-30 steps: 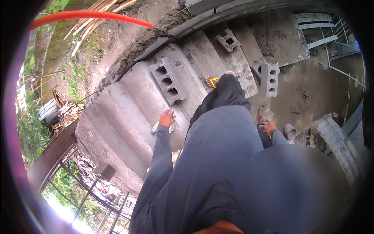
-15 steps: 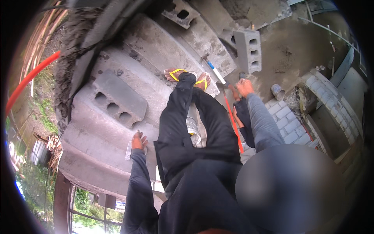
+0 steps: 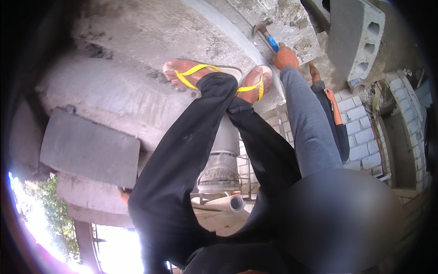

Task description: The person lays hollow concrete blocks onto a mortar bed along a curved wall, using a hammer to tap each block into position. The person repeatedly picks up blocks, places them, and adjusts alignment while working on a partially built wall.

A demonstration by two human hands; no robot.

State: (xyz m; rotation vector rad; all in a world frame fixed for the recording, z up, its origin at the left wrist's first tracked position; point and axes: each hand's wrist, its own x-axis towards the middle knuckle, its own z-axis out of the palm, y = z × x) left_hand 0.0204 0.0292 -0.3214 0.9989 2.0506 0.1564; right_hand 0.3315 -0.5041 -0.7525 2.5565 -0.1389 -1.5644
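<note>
Concrete stairs [image 3: 114, 98] spread left of your right grip [image 3: 286, 58], a hollow block [image 3: 350, 39] to its right. That grip looks wrapped around the hammer [image 3: 272, 43], its head just beyond; picking up seems in hand, calling for a firm lift. Your left grip [image 3: 123, 195], mostly hidden, can't be judged.

**Our right arm [image 3: 311, 119] reaches forward, left hand [image 3: 124, 195] mostly hidden**

We hold the right arm nearly straight, sleeved to the wrist. The right hand [image 3: 285, 58] is by the edge of the concrete step [image 3: 302, 39], its fingers curled in a grip. Of the left hand we see only a sliver beside the left thigh [image 3: 157, 182]; its pose is unclear. Our knees spread apart, while our ankles come close together.
</note>
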